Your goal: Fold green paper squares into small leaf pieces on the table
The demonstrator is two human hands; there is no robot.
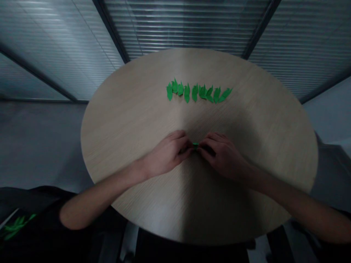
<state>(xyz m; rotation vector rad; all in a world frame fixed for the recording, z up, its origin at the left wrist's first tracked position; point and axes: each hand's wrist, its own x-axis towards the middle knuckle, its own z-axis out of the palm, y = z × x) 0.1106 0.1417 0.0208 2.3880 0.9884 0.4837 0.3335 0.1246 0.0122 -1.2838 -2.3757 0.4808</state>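
Note:
My left hand (167,153) and my right hand (222,155) meet at the middle of a round wooden table (131,120). Both pinch a small piece of green paper (195,144) between their fingertips; only a sliver of it shows. Fingers of both hands are curled and pressed together over it. Farther back on the table lies a row of several folded green paper pieces (197,92), set side by side.
Window blinds (186,25) with dark frames run behind the table. More green paper bits (16,224) lie on a dark surface at the lower left. The table's near edge is close to my body.

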